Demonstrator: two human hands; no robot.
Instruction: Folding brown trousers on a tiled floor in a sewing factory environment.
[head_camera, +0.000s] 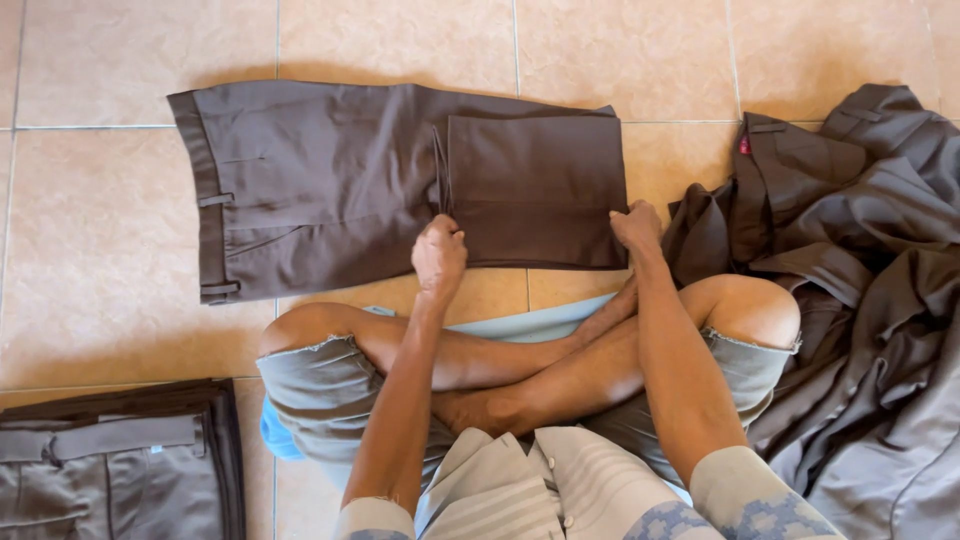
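Note:
Dark brown trousers (320, 180) lie flat on the tiled floor in front of me, waistband to the left, with the leg ends folded back over into a square panel (535, 185). My left hand (438, 255) grips the near left corner of that folded panel. Gripping the near right corner is my right hand (636, 226). I sit cross-legged, and my knees are just below the trousers.
A heap of unfolded dark brown garments (860, 280) lies at the right, touching my right knee. A folded stack of trousers (110, 460) sits at the bottom left. Beige floor tiles (100, 280) surround everything.

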